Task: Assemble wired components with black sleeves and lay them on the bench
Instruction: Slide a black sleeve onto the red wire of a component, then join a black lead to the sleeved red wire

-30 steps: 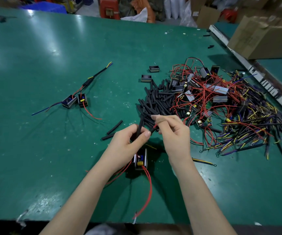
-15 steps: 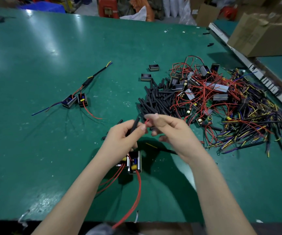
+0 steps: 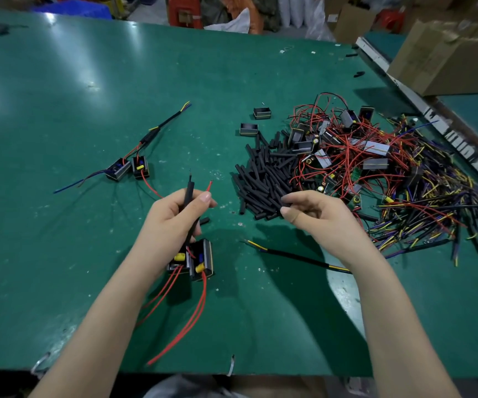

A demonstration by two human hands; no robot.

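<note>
The right hand [image 3: 322,215] is parting from the left hand [image 3: 174,216] and reaching the sleeve pile [image 3: 263,182], while the black sleeve [image 3: 189,193] is now sitting further down the wire.
</note>
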